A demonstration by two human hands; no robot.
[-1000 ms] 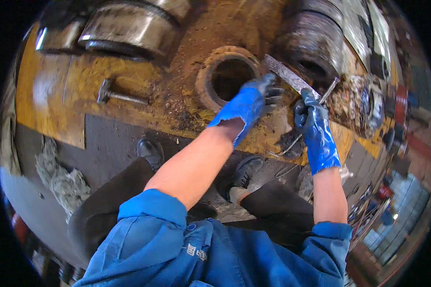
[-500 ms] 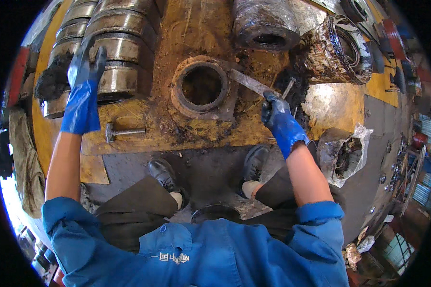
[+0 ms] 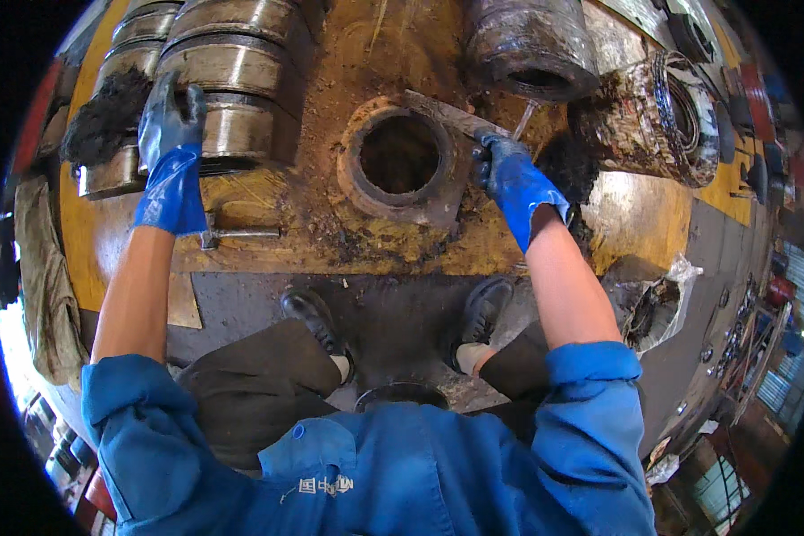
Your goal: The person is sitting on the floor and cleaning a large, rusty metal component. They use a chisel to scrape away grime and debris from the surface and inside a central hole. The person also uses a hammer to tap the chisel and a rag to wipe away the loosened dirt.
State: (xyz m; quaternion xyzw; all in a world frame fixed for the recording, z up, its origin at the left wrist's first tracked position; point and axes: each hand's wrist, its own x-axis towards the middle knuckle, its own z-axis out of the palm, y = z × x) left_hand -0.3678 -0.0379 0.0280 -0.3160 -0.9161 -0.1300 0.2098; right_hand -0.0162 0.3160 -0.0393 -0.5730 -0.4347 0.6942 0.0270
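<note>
My left hand, in a stained blue glove, is open with thumb and fingers apart. It lies at the front of a row of shiny metal rings, beside a black, matted rag-like clump. In my right hand, also gloved in blue, the fingers are closed round the near end of a flat metal bar. The bar's far end reaches over the upper rim of a rusty flanged ring with a round hole. Whether the bar touches that rim I cannot tell.
A hammer lies near the front of the yellow, dirt-strewn plate. Behind my right hand are a thin metal rod, a grey cylinder and a greasy brown cylinder. A plastic-wrapped part stands at right.
My right hand has brought the flat bar up and leftward against the rusty ring, now across its upper rim. The view has shifted slightly; my left hand stays by the metal rings, open.
</note>
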